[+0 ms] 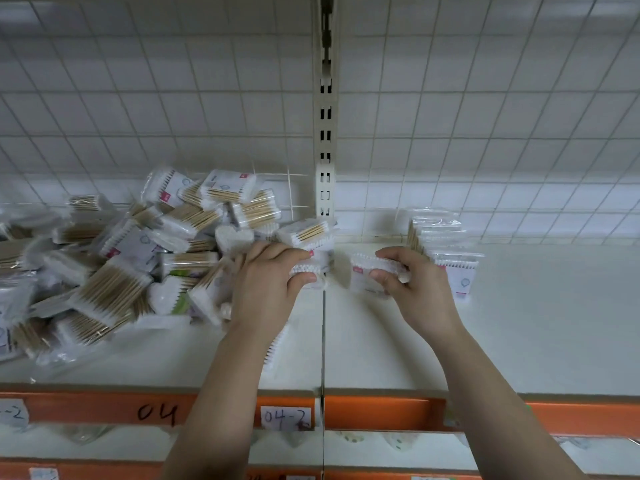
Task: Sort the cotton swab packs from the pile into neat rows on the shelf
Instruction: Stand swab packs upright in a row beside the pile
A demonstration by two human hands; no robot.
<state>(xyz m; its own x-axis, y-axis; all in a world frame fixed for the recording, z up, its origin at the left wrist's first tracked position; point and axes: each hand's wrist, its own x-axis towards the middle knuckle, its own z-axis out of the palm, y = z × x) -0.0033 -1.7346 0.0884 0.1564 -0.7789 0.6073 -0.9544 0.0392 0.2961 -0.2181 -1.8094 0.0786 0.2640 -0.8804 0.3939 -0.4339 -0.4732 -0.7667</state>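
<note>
Gripping one cotton swab pack (372,273) in curled fingers, the right hand (417,289) hovers just left of the started row (446,251) on the shelf (554,323); the left hand (266,282) pinches another pack (310,271) at the pile (138,258) edge; the step looks like transfer, early in the sort; next, the right-hand pack likely needs standing upright against the row's front pack.

Cotton swab packs (114,292) at 9 o'clock: glossy clear plastic film over pale wooden sticks, white cotton tips. Shelf (519,323): smooth matt off-white. Front rail (381,412) at 6 o'clock: orange, paper labels (285,417).
</note>
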